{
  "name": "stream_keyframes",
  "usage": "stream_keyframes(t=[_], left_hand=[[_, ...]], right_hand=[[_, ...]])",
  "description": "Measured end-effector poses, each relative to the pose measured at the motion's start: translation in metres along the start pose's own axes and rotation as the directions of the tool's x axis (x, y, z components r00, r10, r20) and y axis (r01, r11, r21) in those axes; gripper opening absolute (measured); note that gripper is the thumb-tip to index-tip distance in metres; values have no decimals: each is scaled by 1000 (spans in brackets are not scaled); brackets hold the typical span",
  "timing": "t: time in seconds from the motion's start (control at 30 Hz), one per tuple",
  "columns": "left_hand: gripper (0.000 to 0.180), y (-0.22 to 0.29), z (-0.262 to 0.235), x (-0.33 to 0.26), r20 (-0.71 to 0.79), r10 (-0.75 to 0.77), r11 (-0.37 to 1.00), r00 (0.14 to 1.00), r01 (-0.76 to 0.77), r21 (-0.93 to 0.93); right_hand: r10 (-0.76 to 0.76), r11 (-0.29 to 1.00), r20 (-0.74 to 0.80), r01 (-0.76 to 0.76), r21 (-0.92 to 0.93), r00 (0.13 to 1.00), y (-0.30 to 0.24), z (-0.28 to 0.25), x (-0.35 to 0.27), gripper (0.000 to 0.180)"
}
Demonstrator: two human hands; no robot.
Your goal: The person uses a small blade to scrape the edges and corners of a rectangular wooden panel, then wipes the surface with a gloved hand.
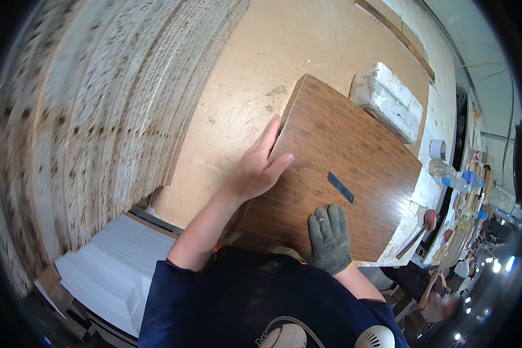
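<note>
A stack of brown wood-grain boards (354, 139) lies on the bench in front of me. My left hand (261, 165) is bare and rests against the stack's left edge, its fingers stretched along the side and its thumb over the top face. My right hand (330, 239), in a grey-green knitted glove, lies flat on the near part of the top board with its fingers extended. Between the hands, a little nearer the right one, a small dark flat strip (341, 187) like a blade lies on the top board. Neither hand grips anything.
Tall stacks of pale, speckled panels (98, 116) rise at the left. A plastic-wrapped white block (388, 101) sits beyond the boards. At the right are a tape roll (437, 149), plastic bottles (449, 176) and a red-headed mallet (429, 219). Another person (435, 296) is at the lower right.
</note>
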State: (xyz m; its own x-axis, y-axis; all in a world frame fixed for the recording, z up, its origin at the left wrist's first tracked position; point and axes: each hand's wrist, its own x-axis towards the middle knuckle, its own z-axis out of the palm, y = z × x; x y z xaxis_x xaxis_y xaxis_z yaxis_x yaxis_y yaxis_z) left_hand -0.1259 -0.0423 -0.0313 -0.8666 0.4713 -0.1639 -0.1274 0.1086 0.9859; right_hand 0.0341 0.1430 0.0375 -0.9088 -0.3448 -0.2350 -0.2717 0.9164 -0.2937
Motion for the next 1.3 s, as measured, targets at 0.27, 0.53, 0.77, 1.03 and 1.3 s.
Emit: stream_keyframes(t=[0.27,0.53,0.77,1.03,1.3], left_hand=[[59,-10,9,8,-24,43,996,999,-41,75],[56,-13,8,12,-21,98,993,995,-96,74],[59,-19,9,83,18,124,992,992,-124,26],[58,-12,7,110,-17,73,997,997,-72,25],[56,-13,9,71,10,-6,998,1000,5,67]], right_hand=[[33,997,52,-29,-75,998,8,13,1,41],[-1,991,59,9,-134,998,13,24,-10,32],[-52,977,34,58,-203,998,16,28,-15,39],[-15,996,96,24,-88,995,12,20,-14,79],[22,998,114,-16,-54,993,7,10,-7,77]])
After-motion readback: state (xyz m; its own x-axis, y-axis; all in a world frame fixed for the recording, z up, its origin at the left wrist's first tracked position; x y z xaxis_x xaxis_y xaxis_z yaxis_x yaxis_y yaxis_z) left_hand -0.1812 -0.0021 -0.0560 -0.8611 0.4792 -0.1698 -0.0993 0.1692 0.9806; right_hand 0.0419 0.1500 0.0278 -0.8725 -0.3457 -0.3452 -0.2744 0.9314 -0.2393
